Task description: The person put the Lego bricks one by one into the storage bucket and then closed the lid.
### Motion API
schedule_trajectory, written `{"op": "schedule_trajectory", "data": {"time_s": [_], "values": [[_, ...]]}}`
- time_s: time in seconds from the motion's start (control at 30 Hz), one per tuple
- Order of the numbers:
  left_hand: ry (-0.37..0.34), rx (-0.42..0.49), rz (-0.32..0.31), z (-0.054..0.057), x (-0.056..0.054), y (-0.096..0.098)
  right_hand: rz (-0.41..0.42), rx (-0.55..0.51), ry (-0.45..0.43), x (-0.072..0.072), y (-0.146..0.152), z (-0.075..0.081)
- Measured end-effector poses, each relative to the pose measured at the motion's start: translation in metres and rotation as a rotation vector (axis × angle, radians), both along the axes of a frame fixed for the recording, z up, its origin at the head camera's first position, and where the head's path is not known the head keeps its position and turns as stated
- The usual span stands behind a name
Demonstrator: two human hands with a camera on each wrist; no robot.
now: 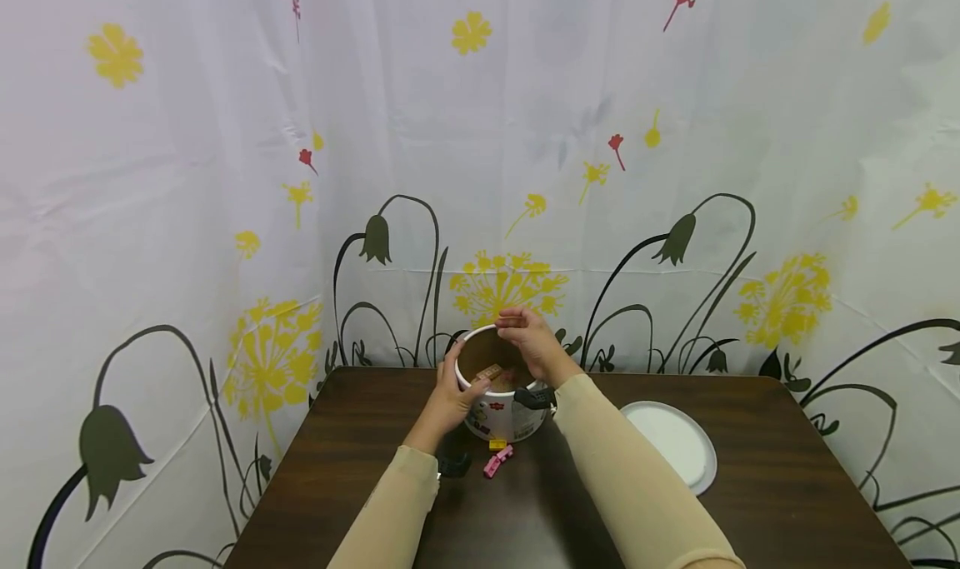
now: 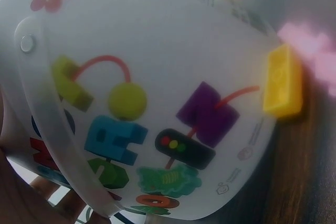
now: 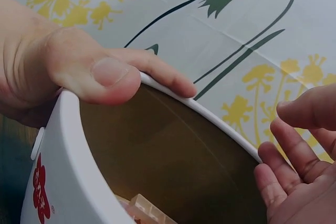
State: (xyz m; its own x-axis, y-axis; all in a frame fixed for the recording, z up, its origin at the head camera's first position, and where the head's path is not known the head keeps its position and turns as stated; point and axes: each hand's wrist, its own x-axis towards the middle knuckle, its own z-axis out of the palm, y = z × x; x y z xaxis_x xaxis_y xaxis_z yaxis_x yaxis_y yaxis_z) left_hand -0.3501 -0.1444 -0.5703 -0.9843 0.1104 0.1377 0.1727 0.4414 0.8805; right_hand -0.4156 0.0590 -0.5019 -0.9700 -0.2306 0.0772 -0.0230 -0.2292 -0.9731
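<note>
A white bucket (image 1: 506, 423) with printed toy pictures stands on the table, its mouth tilted towards me. My left hand (image 1: 450, 398) grips its left side, thumb over the rim and fingers around the outer wall. At the far right of the rim is my right hand (image 1: 528, 340); in the right wrist view its lower fingers (image 3: 275, 174) touch the rim while the thumb and forefinger stay apart. Inside lies a pale brown block (image 1: 489, 373), with other pieces partly hidden behind the wall. A yellow block (image 2: 283, 82) and pink blocks (image 1: 498, 461) lie by the bucket's base.
A round white lid-like disc (image 1: 708, 469) lies on the dark wooden table (image 1: 780, 486), right of my right forearm. Behind the table's back edge hangs a white curtain (image 1: 525, 169) with flower prints.
</note>
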Motion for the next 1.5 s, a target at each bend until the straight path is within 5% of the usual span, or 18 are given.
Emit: {"op": "schedule_trajectory", "data": {"time_s": [0.6, 0.8, 1.03, 1.5], "values": [[0.016, -0.004, 0.008, 0.001, -0.001, 0.002, -0.001, 0.03, 0.011, 0.003, 0.004, 0.0], [0.023, 0.005, 0.003, 0.0, 0.001, 0.003, -0.086, -0.106, 0.093, 0.011, 0.008, -0.004], [0.008, -0.005, -0.014, 0.001, -0.001, 0.004, -0.142, -0.295, 0.189, 0.034, 0.018, -0.01], [-0.015, -0.001, 0.008, 0.0, 0.002, 0.002, -0.121, -0.16, 0.214, 0.097, 0.03, -0.03]]}}
